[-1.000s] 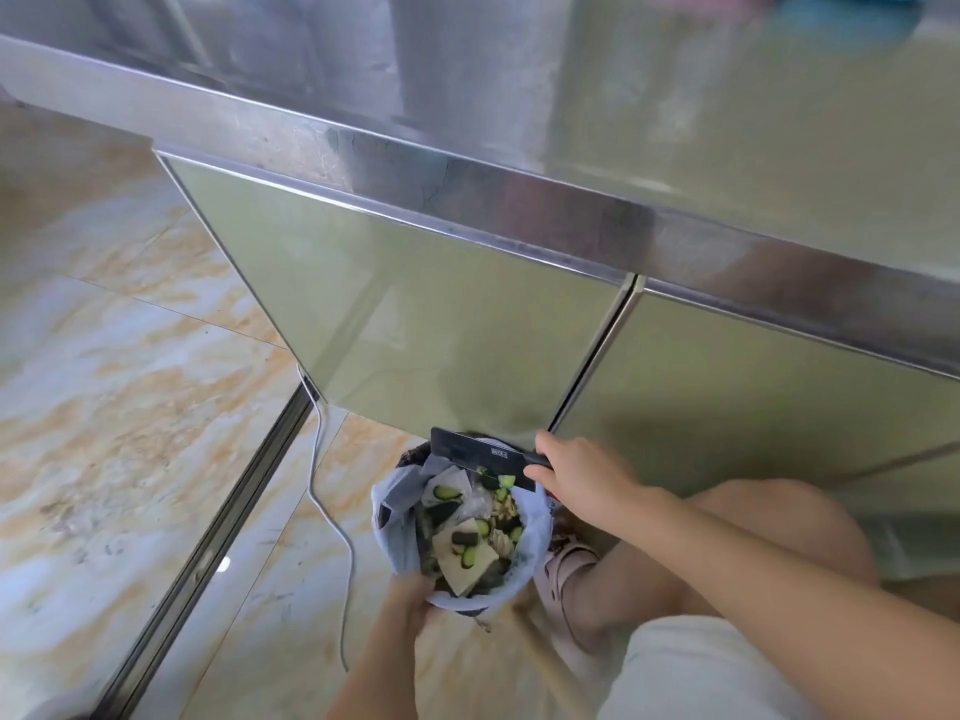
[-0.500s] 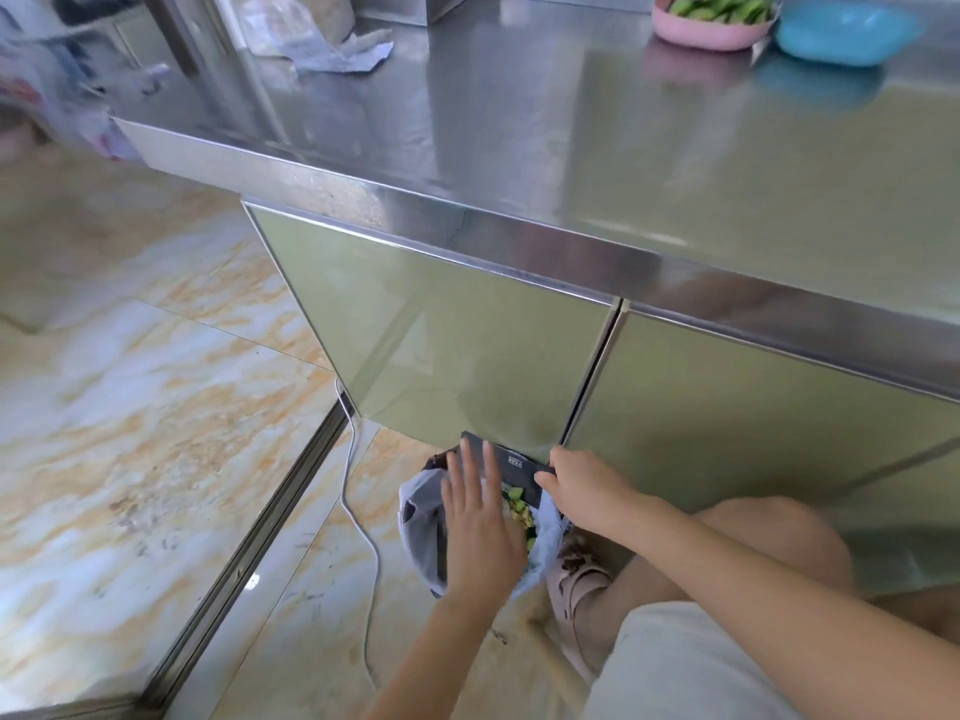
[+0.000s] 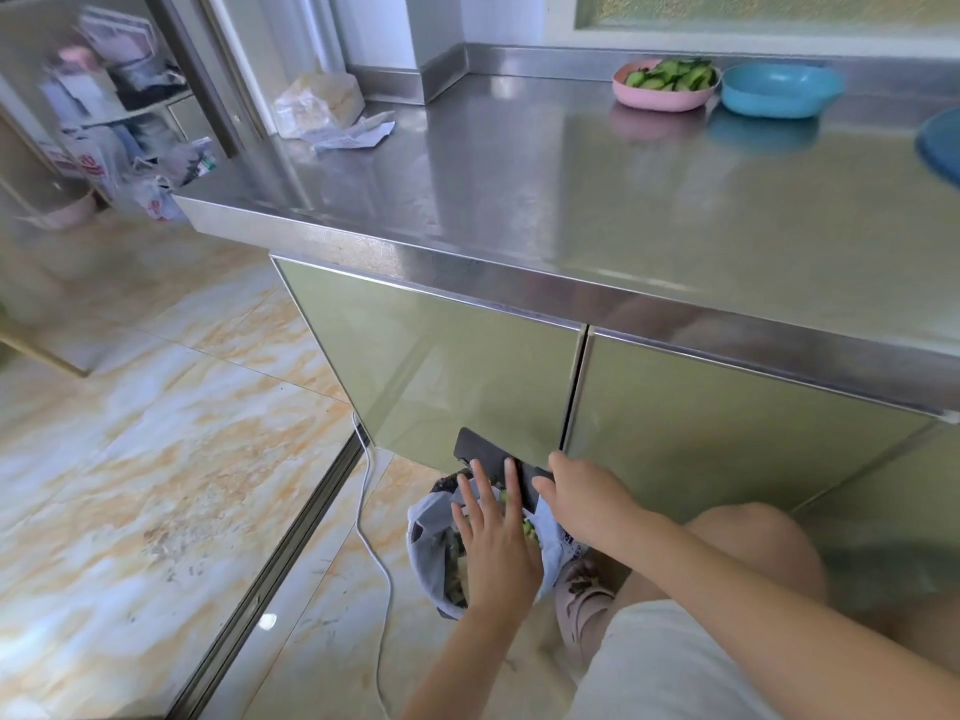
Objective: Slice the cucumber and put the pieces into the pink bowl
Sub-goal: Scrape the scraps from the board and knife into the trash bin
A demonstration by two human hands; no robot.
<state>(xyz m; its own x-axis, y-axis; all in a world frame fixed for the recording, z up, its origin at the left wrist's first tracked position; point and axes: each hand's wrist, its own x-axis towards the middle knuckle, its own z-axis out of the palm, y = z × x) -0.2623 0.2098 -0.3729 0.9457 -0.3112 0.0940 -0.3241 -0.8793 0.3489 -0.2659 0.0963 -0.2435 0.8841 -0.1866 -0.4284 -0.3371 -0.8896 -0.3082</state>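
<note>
**Shiny steel tabletop up high, two hands down low by the bin**

Steel covers the long tabletop (image 3: 519, 200), and green cupboard doors (image 3: 441, 366) sit under it. At the upper right of the frame the pink bowl (image 3: 660, 98) stands on the tabletop. The cut cucumber pieces (image 3: 670, 75) are piled inside it. A blue bowl (image 3: 774, 96) stands just beside it.

At the bottom middle, a small bin (image 3: 423, 543) with a bag in it stands on the tiled floor (image 3: 156, 459). Green scraps lie in it. The right hand (image 3: 582, 504) holds a black knife (image 3: 480, 452) over the bin, its grip closed around the handle end. The left hand (image 3: 496, 553) is flat, its grip open, with straight fingertips touching the blade. A white cord (image 3: 374, 553) runs along the floor to the left of the bin.
</note>
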